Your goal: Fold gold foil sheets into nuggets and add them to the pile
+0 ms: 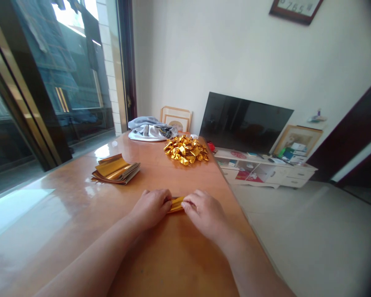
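My left hand [151,208] and my right hand [204,212] meet near the middle of the glossy orange-brown wooden table [173,258]. Between them, both hands pinch a folded strip of gold foil paper [177,204], and its ends are partly hidden by my fingers. Farther up the table, to the left, lies a loose stack of gold foil sheets [115,169]. A heap of small folded gold foil pieces [186,150] sits at the far end, beyond my hands.
A grey cloth bundle [151,131] lies at the table's far end. Past the right edge are a tiled floor [312,235], a low white TV cabinet [262,171] holding small items, a dark flat-screen TV [244,121], and framed pictures. Glass doors [49,82] stand left.
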A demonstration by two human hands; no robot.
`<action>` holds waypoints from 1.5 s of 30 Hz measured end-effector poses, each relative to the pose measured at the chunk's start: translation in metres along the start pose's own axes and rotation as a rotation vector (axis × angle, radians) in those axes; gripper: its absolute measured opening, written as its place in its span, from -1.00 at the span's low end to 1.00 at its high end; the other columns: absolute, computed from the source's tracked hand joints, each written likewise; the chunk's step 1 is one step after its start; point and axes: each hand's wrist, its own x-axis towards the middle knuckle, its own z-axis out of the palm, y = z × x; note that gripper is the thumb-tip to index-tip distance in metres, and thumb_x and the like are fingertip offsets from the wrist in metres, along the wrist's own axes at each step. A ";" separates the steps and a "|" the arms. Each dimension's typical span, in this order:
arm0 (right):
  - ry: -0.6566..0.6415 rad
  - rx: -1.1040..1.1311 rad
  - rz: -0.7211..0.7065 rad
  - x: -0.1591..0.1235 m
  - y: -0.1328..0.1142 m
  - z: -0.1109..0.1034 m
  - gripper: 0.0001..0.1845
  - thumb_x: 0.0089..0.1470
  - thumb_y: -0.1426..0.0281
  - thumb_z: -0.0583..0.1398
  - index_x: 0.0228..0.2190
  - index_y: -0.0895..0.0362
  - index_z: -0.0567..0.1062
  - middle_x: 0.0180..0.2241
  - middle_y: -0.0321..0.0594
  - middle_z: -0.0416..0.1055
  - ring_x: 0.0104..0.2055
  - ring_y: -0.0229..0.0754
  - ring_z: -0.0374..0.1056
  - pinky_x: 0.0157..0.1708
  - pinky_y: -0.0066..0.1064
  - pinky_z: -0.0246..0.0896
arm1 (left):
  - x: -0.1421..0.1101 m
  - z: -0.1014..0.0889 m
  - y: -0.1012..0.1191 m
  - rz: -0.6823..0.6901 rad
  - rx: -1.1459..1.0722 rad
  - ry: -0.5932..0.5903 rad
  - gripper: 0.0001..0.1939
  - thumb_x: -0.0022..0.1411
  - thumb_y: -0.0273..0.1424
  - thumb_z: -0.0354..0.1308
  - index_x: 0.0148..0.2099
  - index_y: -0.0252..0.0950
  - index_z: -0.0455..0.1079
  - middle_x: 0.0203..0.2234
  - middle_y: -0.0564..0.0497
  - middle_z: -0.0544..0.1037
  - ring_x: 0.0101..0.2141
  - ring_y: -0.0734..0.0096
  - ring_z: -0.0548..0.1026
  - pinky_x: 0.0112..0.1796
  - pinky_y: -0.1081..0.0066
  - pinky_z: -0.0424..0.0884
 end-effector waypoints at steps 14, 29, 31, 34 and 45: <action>-0.230 -0.158 -0.050 -0.017 -0.024 0.012 -0.60 0.15 0.13 0.21 -0.06 0.10 0.51 -0.07 0.00 0.49 0.02 0.16 0.27 0.03 -0.03 0.08 | 0.003 0.006 -0.006 0.018 -0.005 0.021 -0.90 0.20 -0.40 0.05 -0.21 -0.17 0.33 -0.26 0.03 0.56 -0.21 0.24 0.51 -0.20 0.30 0.26; -0.213 -0.077 -0.031 -0.016 -0.017 0.019 -0.37 0.16 0.13 0.20 0.21 0.05 0.31 0.29 -0.02 0.20 0.32 0.19 0.02 0.23 0.09 -0.13 | 0.005 0.010 -0.011 0.085 0.024 0.003 -0.85 0.29 -0.30 0.01 -0.22 -0.17 0.39 -0.27 -0.02 0.48 -0.25 0.24 0.48 -0.20 0.30 0.27; -0.243 -0.062 -0.042 -0.015 -0.017 0.020 -0.34 0.18 0.08 0.17 0.25 0.03 0.27 0.32 -0.03 0.14 0.37 0.18 -0.06 0.26 0.12 -0.18 | 0.005 0.010 -0.012 0.089 0.022 0.004 -0.86 0.28 -0.31 0.02 -0.22 -0.18 0.39 -0.27 -0.01 0.48 -0.25 0.24 0.47 -0.21 0.29 0.27; -0.284 -0.052 -0.031 -0.015 -0.017 0.019 -0.34 0.22 0.00 0.10 0.22 0.06 0.32 0.30 -0.01 0.19 0.36 0.19 -0.03 0.29 0.13 -0.25 | 0.004 0.012 -0.014 0.080 0.019 0.004 -0.89 0.22 -0.37 0.05 -0.20 -0.18 0.37 -0.25 -0.01 0.49 -0.25 0.24 0.47 -0.22 0.30 0.25; -0.287 -0.080 -0.008 -0.016 -0.021 0.015 -0.37 0.26 -0.02 0.04 0.20 0.04 0.34 0.28 -0.11 0.23 0.38 0.10 -0.06 0.34 0.15 -0.40 | 0.000 0.002 -0.025 0.014 -0.078 -0.093 -0.77 0.11 -0.41 0.10 -0.13 -0.17 0.34 -0.21 0.07 0.52 -0.22 0.28 0.47 -0.19 0.34 0.28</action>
